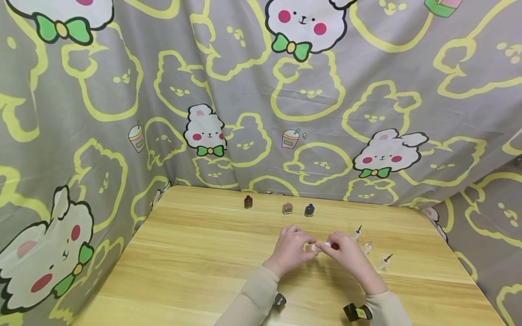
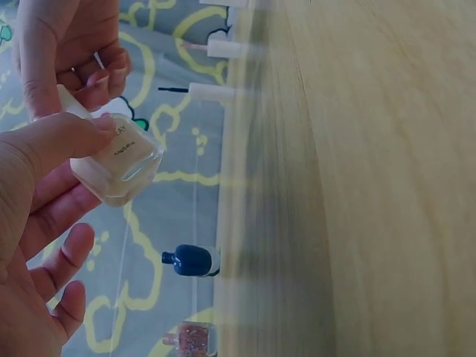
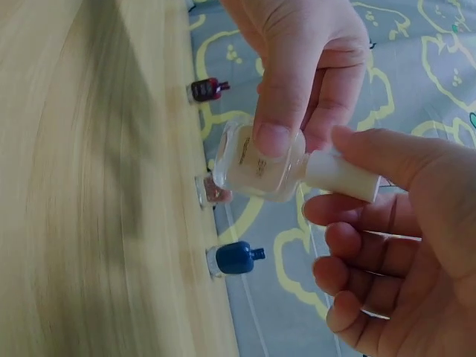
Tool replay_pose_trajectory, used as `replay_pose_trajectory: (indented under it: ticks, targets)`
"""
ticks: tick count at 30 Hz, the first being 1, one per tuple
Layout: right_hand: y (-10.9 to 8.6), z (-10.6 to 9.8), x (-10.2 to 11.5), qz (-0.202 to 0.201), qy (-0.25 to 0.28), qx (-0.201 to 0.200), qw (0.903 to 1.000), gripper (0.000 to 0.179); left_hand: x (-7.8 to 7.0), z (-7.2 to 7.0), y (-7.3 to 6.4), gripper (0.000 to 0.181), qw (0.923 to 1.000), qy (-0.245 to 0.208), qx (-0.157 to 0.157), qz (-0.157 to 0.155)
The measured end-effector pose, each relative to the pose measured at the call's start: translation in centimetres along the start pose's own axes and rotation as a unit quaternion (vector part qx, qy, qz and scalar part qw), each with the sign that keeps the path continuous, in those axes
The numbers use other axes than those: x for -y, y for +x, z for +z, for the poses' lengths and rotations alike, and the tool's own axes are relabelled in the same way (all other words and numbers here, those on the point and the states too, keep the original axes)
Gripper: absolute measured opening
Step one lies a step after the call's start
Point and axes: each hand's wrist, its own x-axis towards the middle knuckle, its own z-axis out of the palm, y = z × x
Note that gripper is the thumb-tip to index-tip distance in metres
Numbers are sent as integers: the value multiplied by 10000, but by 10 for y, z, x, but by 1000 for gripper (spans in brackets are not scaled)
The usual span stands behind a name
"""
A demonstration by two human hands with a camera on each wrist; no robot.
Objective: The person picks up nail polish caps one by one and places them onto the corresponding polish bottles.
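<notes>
My left hand (image 1: 291, 249) holds a small clear glass nail polish bottle (image 3: 249, 175) with pale, milky polish, its thumb pressed on the labelled face. The bottle lies on its side in the air over the table. Its white cap (image 3: 346, 177) sits at the neck, pinched between the thumb and forefinger of my right hand (image 1: 346, 253). The other right fingers are loosely bent below the cap in the right wrist view. In the left wrist view the left thumb covers part of the bottle (image 2: 130, 167).
Capless dark red (image 1: 248, 202), glittery pink (image 1: 287, 208) and blue (image 1: 309, 210) polish bottles stand along the back of the wooden table (image 1: 195, 253). On the right, white caps (image 1: 384, 262) stand with brushes upward. A patterned curtain (image 1: 253, 99) hangs behind and at both sides.
</notes>
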Motion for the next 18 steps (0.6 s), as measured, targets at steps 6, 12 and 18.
replay_pose_trajectory:
  ticks: [6, 12, 18]
  targets:
    - [0, -2, -7, -111, 293, -5, 9995, 26, 1, -1, 1, 20, 9999, -82, 54, -73]
    - [0, -5, -15, -816, 499, -358, 9948, 31, 4, -3, 1, 23, 9995, -157, 12, -266]
    - [0, -5, -19, -1292, 554, -525, 9887, 28, 4, -4, 1, 22, 9992, -240, -49, -313]
